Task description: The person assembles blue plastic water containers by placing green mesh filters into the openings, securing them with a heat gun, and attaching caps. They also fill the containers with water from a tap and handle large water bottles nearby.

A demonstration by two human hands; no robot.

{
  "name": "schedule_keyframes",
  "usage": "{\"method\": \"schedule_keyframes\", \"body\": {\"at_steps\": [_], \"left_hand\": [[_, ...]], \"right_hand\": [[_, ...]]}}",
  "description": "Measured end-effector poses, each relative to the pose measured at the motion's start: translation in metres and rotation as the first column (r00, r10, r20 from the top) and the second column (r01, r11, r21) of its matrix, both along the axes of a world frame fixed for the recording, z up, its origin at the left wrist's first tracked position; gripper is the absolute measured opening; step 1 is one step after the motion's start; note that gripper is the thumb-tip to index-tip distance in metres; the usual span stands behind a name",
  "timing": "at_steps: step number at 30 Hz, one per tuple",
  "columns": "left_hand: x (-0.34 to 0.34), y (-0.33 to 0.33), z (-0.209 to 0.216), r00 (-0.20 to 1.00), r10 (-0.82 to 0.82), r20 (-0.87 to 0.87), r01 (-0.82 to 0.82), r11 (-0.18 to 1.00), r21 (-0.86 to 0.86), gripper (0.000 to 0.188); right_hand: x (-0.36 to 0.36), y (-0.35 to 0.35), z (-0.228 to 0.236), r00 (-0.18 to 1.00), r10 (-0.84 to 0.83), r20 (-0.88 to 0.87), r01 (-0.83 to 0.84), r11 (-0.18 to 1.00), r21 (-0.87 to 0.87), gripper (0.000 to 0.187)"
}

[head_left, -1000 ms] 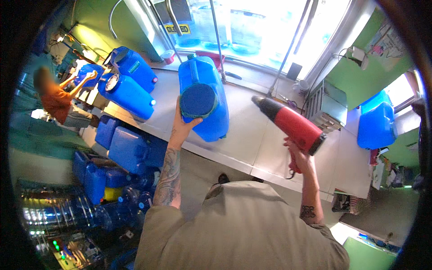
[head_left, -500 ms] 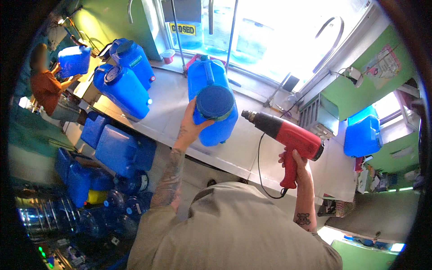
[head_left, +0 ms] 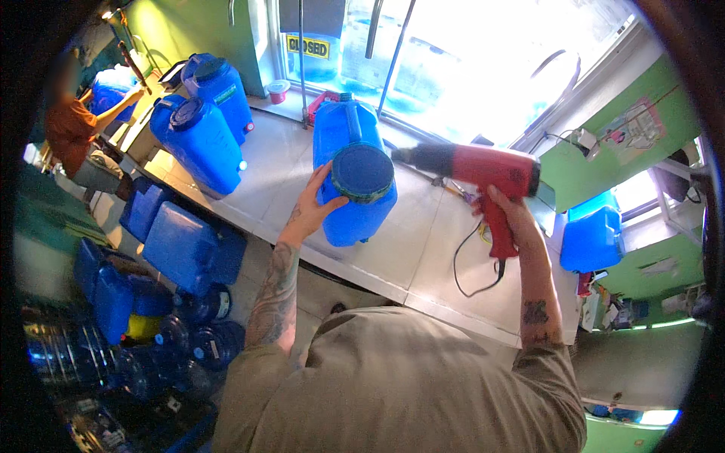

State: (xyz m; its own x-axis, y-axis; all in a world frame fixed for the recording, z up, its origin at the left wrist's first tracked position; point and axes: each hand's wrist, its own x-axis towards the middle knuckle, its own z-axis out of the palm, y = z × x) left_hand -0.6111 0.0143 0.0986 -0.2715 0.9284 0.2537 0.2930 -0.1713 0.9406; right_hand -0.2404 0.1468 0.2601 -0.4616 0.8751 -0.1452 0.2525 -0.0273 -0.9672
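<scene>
A blue water jug (head_left: 355, 219) with a round, dark blue screw cap (head_left: 363, 173) stands on the counter before me. My left hand (head_left: 311, 208) grips it at the neck, thumb and fingers curved round the near left side of the cap. In my right hand (head_left: 507, 210) is a red heat gun (head_left: 495, 170) with a black nozzle, held by its handle. The nozzle points left at the cap's right side, a short gap away. From the handle's base a dark cord (head_left: 466, 293) loops down over the counter.
Two more blue jugs (head_left: 198, 143) stand at the counter's left end, where another person (head_left: 72, 132) handles a blue jug. Below left, several jugs (head_left: 179, 240) and clear round bottles (head_left: 215, 343) crowd the floor. Another blue container (head_left: 593, 238) sits at right. A window runs behind the counter.
My right hand has lifted the heat gun up and to the right, its nozzle now level beside the cap. My left hand keeps hold of the jug's neck. The other person's arm has reached out.
</scene>
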Motion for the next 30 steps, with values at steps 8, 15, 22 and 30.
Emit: {"method": "schedule_keyframes", "body": {"at_steps": [8,15,22,30], "left_hand": [[-0.002,0.001,-0.008,1.0,0.012,0.002,-0.012,1.0,-0.008,0.086],[-0.006,0.007,-0.018,0.997,0.012,-0.078,-0.01,1.0,0.024,0.085],[-0.004,0.006,-0.014,1.0,-0.018,-0.02,0.019,1.0,0.018,0.087],[-0.03,0.013,0.008,0.979,0.016,0.202,-0.021,0.999,0.026,0.061]], "right_hand": [[-0.093,0.026,0.053,0.933,0.295,0.206,-0.318,0.944,0.088,0.05],[-0.114,-0.005,0.081,0.787,0.411,0.459,-0.519,0.844,0.135,0.047],[-0.041,-0.03,0.081,0.842,0.368,0.394,-0.445,0.887,0.123,0.045],[0.055,-0.051,-0.006,0.99,0.128,0.052,-0.128,0.992,0.006,0.038]]}}
